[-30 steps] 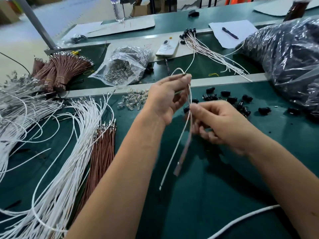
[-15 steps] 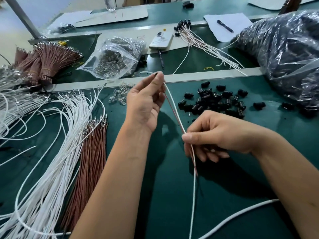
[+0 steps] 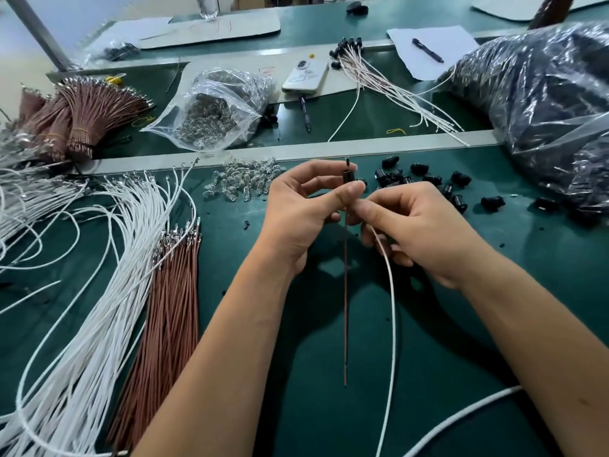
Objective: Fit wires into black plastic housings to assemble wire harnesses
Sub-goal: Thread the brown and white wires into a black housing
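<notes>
Left hand (image 3: 298,206): grip pinching black housing (image 3: 348,179), brown wire (image 3: 345,291) hanging below; right hand (image 3: 412,232): grip pinching white wire (image 3: 392,308), apparently not yet seated; finished harnesses (image 3: 389,80) few, loose housings (image 3: 428,181) many on bench (image 3: 313,407).

Two hands (image 3: 296,212), two pens (image 3: 427,50), one phone (image 3: 305,76).

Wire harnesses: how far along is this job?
Done: a batch of finished harnesses lies at the back. In hand: the left hand holds a black housing with a red wire hanging; the right hand grips a white wire. Left: many loose wires and housings.
</notes>
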A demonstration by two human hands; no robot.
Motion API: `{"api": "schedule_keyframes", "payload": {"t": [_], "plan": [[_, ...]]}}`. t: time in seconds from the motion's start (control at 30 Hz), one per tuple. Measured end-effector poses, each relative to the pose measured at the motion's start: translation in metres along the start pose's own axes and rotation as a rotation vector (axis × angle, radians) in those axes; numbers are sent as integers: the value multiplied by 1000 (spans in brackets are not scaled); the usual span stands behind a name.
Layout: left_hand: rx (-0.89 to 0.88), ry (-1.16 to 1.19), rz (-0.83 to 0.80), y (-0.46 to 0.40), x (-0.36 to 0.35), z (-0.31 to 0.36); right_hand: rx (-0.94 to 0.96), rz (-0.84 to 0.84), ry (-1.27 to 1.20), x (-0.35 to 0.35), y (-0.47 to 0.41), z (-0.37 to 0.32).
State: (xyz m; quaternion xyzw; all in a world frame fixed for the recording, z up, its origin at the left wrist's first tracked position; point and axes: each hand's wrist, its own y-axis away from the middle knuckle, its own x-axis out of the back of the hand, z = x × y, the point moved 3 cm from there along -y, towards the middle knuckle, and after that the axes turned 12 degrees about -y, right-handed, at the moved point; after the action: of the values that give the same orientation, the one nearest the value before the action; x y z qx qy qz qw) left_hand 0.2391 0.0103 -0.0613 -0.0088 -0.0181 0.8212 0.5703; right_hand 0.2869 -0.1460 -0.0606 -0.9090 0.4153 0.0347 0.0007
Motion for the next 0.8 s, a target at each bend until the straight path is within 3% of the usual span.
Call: {"api": "schedule_keyframes", "payload": {"t": [0.17, 0.43, 0.57, 0.8], "plan": [[-45, 24, -3, 1, -4, 2, 22, -15, 113, 2, 0, 2], [-29, 197, -20, 2, -8, 5, -42, -102, 84, 5, 0, -2], [-70, 167, -24, 2, -8, 6, -39, -82, 127, 5, 0, 1], [-199, 151, -72, 3, -10, 13, 249, 87, 74, 4, -3, -2]]}}
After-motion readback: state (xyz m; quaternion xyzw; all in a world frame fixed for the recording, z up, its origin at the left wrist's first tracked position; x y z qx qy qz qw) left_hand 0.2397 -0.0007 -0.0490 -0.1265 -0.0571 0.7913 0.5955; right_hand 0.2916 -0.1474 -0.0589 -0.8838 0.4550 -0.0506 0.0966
